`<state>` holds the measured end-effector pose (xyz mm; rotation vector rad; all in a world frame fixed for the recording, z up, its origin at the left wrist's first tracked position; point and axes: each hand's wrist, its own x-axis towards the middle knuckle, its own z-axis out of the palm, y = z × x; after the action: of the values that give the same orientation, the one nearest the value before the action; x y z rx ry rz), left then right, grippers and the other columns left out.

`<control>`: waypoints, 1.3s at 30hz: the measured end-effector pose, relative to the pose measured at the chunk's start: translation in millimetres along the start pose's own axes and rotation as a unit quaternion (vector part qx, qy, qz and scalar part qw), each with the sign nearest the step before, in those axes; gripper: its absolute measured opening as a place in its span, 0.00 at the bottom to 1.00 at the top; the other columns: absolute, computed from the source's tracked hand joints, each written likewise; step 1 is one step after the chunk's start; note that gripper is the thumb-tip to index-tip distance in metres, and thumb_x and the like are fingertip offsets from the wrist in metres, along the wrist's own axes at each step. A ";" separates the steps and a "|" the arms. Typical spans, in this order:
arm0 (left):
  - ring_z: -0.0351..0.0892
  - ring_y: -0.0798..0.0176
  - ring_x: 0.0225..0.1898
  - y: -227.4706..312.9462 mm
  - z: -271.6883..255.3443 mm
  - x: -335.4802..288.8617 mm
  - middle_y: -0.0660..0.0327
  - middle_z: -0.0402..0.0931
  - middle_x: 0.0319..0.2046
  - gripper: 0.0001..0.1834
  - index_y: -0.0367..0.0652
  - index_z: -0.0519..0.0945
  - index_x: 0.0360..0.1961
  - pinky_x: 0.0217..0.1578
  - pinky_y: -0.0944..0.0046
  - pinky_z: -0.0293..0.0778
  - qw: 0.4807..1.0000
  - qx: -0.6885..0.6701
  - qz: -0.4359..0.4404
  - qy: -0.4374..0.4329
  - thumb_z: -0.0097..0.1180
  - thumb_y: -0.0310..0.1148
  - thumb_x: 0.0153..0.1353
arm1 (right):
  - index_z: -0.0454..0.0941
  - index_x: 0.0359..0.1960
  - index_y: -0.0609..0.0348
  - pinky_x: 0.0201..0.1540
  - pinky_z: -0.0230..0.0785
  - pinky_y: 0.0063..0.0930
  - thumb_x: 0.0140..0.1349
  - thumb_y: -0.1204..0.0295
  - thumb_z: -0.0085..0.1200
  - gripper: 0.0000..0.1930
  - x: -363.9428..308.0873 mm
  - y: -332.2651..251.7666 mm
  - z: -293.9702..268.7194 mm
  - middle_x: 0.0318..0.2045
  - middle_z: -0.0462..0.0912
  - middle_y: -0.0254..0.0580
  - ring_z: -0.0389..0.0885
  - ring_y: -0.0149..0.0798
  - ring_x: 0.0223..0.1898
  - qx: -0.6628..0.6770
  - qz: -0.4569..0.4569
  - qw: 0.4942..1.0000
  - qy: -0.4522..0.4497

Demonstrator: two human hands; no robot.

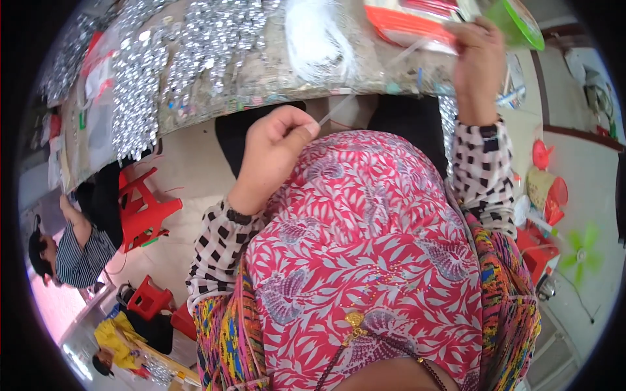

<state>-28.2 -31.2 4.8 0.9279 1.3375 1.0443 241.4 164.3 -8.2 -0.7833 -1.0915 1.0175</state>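
My left hand is closed in a pinch in front of the table's near edge, holding a thin translucent strip that slants up to the right. My right hand is raised over the table's right side, slightly blurred, its fingers drawn together beside an orange-red tray. Another pale translucent length reaches toward its fingertips. Whether both lengths are one piece, and what the right fingers grip, I cannot make out. A bundle of white threads lies on the table between my hands.
Strings of shiny silver beads cover the table's left part, some hanging over its edge. A green bowl stands at far right. Red stools and two people are at left; a green fan is at right.
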 end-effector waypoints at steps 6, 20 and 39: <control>0.68 0.78 0.27 -10.1 -15.3 -7.5 0.71 0.75 0.27 0.08 0.38 0.79 0.34 0.29 0.76 0.65 0.991 0.094 -0.067 -0.066 0.54 0.32 0.65 | 0.69 0.46 0.65 0.30 0.60 0.16 0.54 0.83 0.54 0.17 -23.6 -20.3 47.9 0.26 0.78 0.33 0.71 0.24 0.26 -0.008 0.062 0.997 -0.036; 0.64 0.78 0.23 15.4 -124.1 -47.6 0.71 0.68 0.22 0.20 0.37 0.78 0.43 0.24 0.76 0.58 0.996 -0.017 -0.075 0.043 0.46 0.45 0.69 | 0.75 0.44 0.58 0.35 0.63 0.15 0.59 0.78 0.56 0.11 -66.1 -26.0 90.5 0.31 0.78 0.27 0.73 0.21 0.32 -0.053 0.234 0.936 -0.256; 0.77 0.42 0.42 31.4 -371.4 113.0 0.45 0.76 0.39 0.17 0.51 0.82 0.48 0.42 0.47 0.72 0.560 0.680 0.087 0.466 0.55 0.40 0.58 | 0.74 0.44 0.62 0.45 0.69 0.19 0.66 0.77 0.51 0.07 -112.8 -29.3 65.3 0.37 0.77 0.30 0.77 0.25 0.40 -0.089 0.361 0.848 -0.379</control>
<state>-405.3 64.4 -13.3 1.6988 3.2169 0.3603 172.5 50.1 -0.2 -1.0054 -1.6234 1.9981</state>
